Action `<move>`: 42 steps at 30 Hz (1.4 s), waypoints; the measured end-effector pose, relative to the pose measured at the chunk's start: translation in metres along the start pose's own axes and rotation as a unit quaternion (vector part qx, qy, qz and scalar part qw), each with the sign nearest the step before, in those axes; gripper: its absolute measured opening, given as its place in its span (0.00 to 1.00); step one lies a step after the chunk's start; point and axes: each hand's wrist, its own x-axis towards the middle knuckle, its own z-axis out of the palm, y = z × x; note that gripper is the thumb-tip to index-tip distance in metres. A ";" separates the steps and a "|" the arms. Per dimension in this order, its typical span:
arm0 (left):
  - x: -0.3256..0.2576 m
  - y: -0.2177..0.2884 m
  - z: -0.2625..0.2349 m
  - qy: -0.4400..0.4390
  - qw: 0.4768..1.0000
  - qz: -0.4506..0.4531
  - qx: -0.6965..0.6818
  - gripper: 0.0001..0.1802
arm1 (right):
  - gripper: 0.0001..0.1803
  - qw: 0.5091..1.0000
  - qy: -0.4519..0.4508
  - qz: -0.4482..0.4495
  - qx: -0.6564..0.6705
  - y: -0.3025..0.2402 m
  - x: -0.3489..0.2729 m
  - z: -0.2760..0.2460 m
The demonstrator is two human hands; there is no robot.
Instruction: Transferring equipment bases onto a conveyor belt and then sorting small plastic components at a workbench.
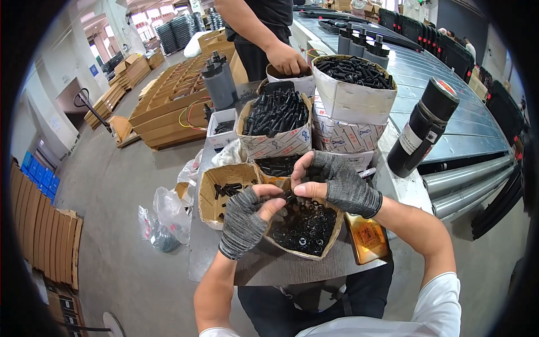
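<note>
My left hand [246,220] and my right hand [345,184], both in grey fingerless gloves, meet above a cardboard box of black washers [306,233]. Between their fingertips is a small black bolt [288,196], partly covered by the fingers. Left thumb and forefinger pinch one end; the right thumb and fingers close on the other. Whether a washer sits on the bolt is too small to tell. Left of the washers, a cardboard box [209,209] holds a few loose black bolts [229,190]. Another bolt-filled tray [276,165] lies just behind, partly hidden by my right hand.
Behind stand a box heaped with black bolts [278,112] and a taller white box [351,104]. A co-worker's hand [287,59] reaches into a further box. At right are a black bottle [421,129], an orange-faced phone-like slab [368,240] and a roller conveyor [471,177]. Plastic bags [171,210] hang left.
</note>
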 end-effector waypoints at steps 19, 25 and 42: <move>0.002 -0.006 -0.002 0.074 0.987 0.003 -0.141 0.10 | 0.16 0.849 -0.226 -0.033 -0.476 0.034 0.003 0.012; 0.003 -0.010 0.001 0.055 0.993 0.021 -0.103 0.10 | 0.13 0.822 -0.219 -0.059 -0.522 0.048 0.006 0.018; -0.003 -0.002 -0.008 -0.024 0.998 0.017 -0.050 0.12 | 0.08 0.976 -0.070 -0.024 -0.205 -0.036 0.003 -0.008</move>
